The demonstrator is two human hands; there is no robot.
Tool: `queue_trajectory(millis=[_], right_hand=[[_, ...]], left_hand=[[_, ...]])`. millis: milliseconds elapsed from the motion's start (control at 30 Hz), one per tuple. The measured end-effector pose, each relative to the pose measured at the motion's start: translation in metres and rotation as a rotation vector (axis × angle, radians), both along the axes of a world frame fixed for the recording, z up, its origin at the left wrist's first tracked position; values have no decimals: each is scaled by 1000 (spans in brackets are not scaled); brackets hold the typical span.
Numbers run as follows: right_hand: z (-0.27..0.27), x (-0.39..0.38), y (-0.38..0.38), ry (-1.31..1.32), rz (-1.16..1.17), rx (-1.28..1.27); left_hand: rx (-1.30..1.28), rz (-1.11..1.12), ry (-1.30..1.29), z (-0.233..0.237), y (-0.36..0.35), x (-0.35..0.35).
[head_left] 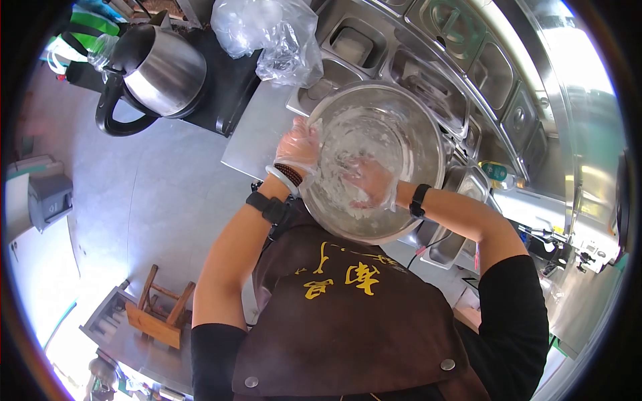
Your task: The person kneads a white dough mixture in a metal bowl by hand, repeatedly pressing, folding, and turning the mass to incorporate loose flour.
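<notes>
A large steel mixing bowl point(428, 144) sits before me, its inside coated with white flour point(364, 123). My left hand point(299, 146), in a clear plastic glove, is closed on the bowl's left rim. Down inside the bowl, my right hand point(371, 184) is in the flour and also wears a clear glove. Motion smears its fingers, so their shape and anything in them cannot be made out. White powder clings around that hand and up the bowl's wall.
Steel food pans point(354, 43) line the counter behind the bowl, several of them lidded. A crumpled clear plastic bag point(271, 37) lies at the back. An electric kettle point(164, 70) stands on a black surface to the left. A wooden stool point(157, 314) is at lower left.
</notes>
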State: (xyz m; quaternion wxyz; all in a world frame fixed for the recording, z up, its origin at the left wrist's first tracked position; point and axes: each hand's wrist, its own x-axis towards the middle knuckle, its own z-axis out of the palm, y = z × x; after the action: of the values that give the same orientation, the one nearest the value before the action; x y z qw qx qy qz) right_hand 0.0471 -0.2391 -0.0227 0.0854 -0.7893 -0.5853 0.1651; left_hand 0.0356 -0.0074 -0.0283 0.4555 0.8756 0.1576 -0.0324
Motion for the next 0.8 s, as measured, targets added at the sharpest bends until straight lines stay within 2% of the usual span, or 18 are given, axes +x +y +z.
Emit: queue_trajectory(millis=[100, 200, 400, 500, 600, 700, 800], right_hand=[[-13, -1, -3, 62, 74, 2], [-15, 0, -1, 139, 105, -122], [-16, -3, 29, 27, 184, -325], [-17, -1, 42, 11, 141, -317], [-15, -5, 45, 2, 77, -268], [-17, -5, 50, 93, -81, -154], [1, -3, 42, 104, -322, 146]], left_hand=[[8, -5, -17, -1, -1, -2], [9, 12, 7, 2, -1, -1], [24, 24, 57, 6, -4, -2], [23, 29, 64, 10, -5, -3], [17, 17, 49, 10, -2, -1], [49, -11, 47, 8, 1, -1], [78, -29, 76, 10, 2, -1]])
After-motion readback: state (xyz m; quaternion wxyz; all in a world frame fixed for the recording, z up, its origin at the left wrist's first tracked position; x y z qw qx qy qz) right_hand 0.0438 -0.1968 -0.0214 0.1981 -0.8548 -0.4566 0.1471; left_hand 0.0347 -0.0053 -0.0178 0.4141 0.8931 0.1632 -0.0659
